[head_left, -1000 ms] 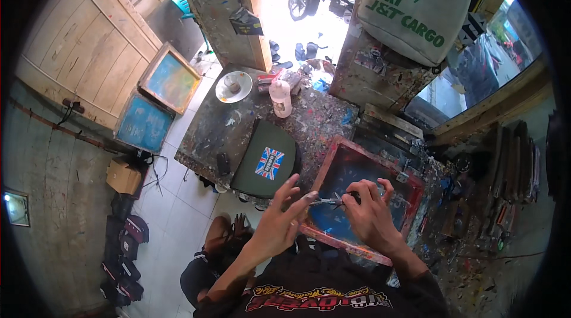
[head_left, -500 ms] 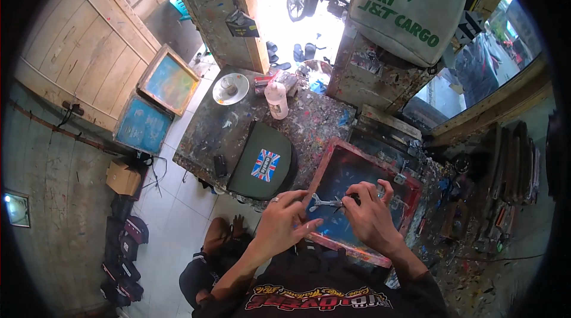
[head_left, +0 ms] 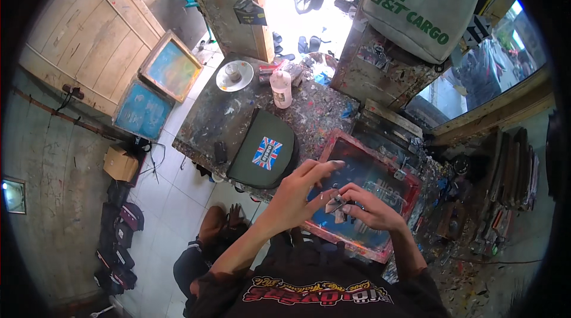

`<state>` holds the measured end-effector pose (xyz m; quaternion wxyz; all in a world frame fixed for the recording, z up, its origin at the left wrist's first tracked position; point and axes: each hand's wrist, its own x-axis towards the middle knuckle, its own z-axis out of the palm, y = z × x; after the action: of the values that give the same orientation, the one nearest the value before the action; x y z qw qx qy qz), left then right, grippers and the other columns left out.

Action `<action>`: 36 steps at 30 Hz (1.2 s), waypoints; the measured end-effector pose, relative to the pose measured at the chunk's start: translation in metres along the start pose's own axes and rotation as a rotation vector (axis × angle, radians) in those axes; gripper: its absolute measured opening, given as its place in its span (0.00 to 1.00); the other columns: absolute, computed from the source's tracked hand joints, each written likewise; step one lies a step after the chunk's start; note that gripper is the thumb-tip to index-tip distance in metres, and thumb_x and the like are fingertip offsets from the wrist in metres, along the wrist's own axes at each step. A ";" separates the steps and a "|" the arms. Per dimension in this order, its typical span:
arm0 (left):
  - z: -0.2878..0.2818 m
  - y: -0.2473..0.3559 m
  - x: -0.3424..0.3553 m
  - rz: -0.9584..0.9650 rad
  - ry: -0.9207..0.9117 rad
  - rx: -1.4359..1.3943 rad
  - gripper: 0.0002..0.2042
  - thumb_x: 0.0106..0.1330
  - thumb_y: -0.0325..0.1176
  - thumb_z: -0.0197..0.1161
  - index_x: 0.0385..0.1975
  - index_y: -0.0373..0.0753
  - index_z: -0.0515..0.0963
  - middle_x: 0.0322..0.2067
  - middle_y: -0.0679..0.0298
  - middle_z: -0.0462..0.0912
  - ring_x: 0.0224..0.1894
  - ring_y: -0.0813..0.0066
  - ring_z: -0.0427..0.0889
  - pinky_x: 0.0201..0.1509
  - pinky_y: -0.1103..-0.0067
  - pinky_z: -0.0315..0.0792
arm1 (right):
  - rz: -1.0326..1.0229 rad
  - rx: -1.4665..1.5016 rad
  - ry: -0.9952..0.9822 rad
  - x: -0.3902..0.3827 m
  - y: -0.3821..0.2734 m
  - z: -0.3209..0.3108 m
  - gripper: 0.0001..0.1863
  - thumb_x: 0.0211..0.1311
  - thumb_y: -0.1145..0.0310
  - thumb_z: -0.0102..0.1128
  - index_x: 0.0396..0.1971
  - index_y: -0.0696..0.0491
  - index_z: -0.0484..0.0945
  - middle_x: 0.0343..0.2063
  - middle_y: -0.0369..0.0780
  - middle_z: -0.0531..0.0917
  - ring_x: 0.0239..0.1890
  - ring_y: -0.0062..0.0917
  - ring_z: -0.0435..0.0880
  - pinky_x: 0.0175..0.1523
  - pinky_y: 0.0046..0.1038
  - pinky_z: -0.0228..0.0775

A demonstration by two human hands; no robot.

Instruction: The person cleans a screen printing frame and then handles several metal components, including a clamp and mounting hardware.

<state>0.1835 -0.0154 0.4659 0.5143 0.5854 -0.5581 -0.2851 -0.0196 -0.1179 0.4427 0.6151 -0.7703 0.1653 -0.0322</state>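
My right hand [head_left: 376, 211] is closed on a small metal tool [head_left: 336, 204] with a pale part hanging below it; its exact kind is too small to tell. Beside it, my left hand [head_left: 297, 196] has its fingers stretched out and apart, the thumb tip close to the tool; whether they touch I cannot tell. Under both hands lies a red-edged screen-printing frame [head_left: 330, 147] with a dark blue mesh. Left of it on the table rests a dark green cap-shaped fabric piece [head_left: 250, 154] bearing a red, white and blue flag print.
The paint-stained table [head_left: 199, 122] holds a pink-white bottle [head_left: 281, 89], a plate [head_left: 244, 83] with a glass, and a small black object [head_left: 220, 151]. Printing screens [head_left: 143, 110] lean at the left. Another person's hand [head_left: 236, 217] shows below the table edge. Caps [head_left: 124, 235] lie on the floor.
The tool in my right hand has turned from lying level to a more upright, bunched position. My left hand has risen and reached right, fingers stretching over the frame. The view has shifted slightly.
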 end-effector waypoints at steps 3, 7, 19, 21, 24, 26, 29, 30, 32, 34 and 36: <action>-0.004 -0.003 0.005 0.044 -0.155 -0.003 0.10 0.63 0.34 0.63 0.31 0.32 0.78 0.20 0.57 0.75 0.23 0.72 0.76 0.30 0.75 0.69 | 0.026 0.085 -0.049 -0.001 0.003 -0.001 0.09 0.70 0.68 0.49 0.41 0.59 0.73 0.41 0.38 0.71 0.40 0.21 0.73 0.43 0.25 0.67; -0.031 -0.004 0.001 -0.311 -0.340 0.130 0.10 0.66 0.35 0.58 0.34 0.33 0.77 0.23 0.55 0.75 0.25 0.69 0.76 0.30 0.73 0.68 | 0.095 0.097 -0.007 -0.007 0.002 -0.001 0.09 0.70 0.69 0.49 0.40 0.60 0.73 0.39 0.38 0.71 0.36 0.21 0.74 0.40 0.25 0.68; -0.003 -0.014 -0.008 -0.017 -0.115 0.129 0.12 0.62 0.32 0.58 0.43 0.36 0.78 0.57 0.53 0.69 0.55 0.55 0.72 0.56 0.67 0.68 | 0.052 -0.172 0.023 -0.019 0.011 -0.003 0.10 0.68 0.67 0.51 0.39 0.59 0.73 0.37 0.41 0.73 0.40 0.30 0.75 0.48 0.31 0.64; 0.008 -0.018 -0.007 0.041 -0.137 0.214 0.09 0.61 0.31 0.57 0.39 0.35 0.78 0.57 0.53 0.69 0.56 0.53 0.71 0.58 0.65 0.67 | 0.044 -0.204 0.040 -0.028 0.017 -0.004 0.11 0.68 0.65 0.51 0.40 0.58 0.74 0.36 0.41 0.73 0.42 0.31 0.74 0.51 0.32 0.60; -0.003 -0.038 -0.015 0.053 -0.206 0.431 0.10 0.62 0.36 0.57 0.33 0.34 0.77 0.59 0.51 0.69 0.57 0.52 0.71 0.60 0.63 0.65 | -0.012 -0.279 0.010 -0.018 0.017 0.000 0.12 0.69 0.63 0.49 0.40 0.57 0.73 0.37 0.41 0.73 0.43 0.33 0.72 0.54 0.33 0.56; 0.002 -0.027 -0.014 -0.024 -0.052 0.357 0.15 0.65 0.41 0.54 0.30 0.34 0.76 0.59 0.51 0.69 0.56 0.52 0.73 0.59 0.63 0.64 | 0.008 -0.230 0.015 -0.021 0.022 0.001 0.12 0.69 0.63 0.49 0.40 0.56 0.73 0.36 0.41 0.72 0.43 0.32 0.72 0.55 0.34 0.54; 0.012 -0.021 -0.011 0.127 -0.136 0.286 0.19 0.67 0.47 0.53 0.34 0.35 0.77 0.59 0.50 0.68 0.56 0.51 0.72 0.60 0.62 0.63 | 0.014 -0.227 0.038 -0.028 0.030 0.000 0.12 0.69 0.62 0.49 0.40 0.56 0.73 0.35 0.41 0.72 0.42 0.31 0.72 0.55 0.34 0.53; 0.013 -0.031 -0.015 0.079 -0.191 0.234 0.20 0.67 0.49 0.52 0.36 0.35 0.78 0.60 0.49 0.67 0.57 0.50 0.71 0.61 0.62 0.62 | 0.020 -0.239 0.046 -0.030 0.031 0.000 0.12 0.69 0.62 0.49 0.40 0.56 0.73 0.35 0.41 0.72 0.42 0.31 0.72 0.55 0.34 0.53; 0.008 -0.057 -0.023 -0.017 -0.281 0.143 0.22 0.67 0.52 0.52 0.40 0.36 0.79 0.61 0.48 0.64 0.59 0.48 0.69 0.62 0.61 0.61 | 0.011 -0.269 0.051 -0.029 0.031 -0.002 0.12 0.69 0.62 0.49 0.40 0.56 0.73 0.35 0.41 0.72 0.42 0.31 0.72 0.55 0.34 0.53; 0.013 -0.028 -0.016 0.101 -0.127 0.177 0.18 0.63 0.47 0.58 0.42 0.38 0.79 0.60 0.48 0.66 0.59 0.46 0.68 0.63 0.62 0.61 | 0.020 -0.283 0.060 -0.030 0.034 -0.005 0.12 0.69 0.62 0.49 0.39 0.56 0.73 0.35 0.40 0.72 0.42 0.31 0.72 0.54 0.34 0.53; 0.016 -0.012 -0.007 0.197 -0.095 0.309 0.18 0.61 0.44 0.60 0.44 0.38 0.79 0.59 0.49 0.67 0.60 0.46 0.67 0.63 0.62 0.60 | 0.020 -0.296 0.062 -0.031 0.036 -0.006 0.12 0.69 0.62 0.49 0.39 0.55 0.73 0.35 0.40 0.72 0.42 0.30 0.72 0.54 0.34 0.53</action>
<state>0.1718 -0.0156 0.4478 0.4168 0.5859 -0.6736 -0.1713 -0.0579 -0.1210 0.4140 0.4898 -0.8494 0.1950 -0.0251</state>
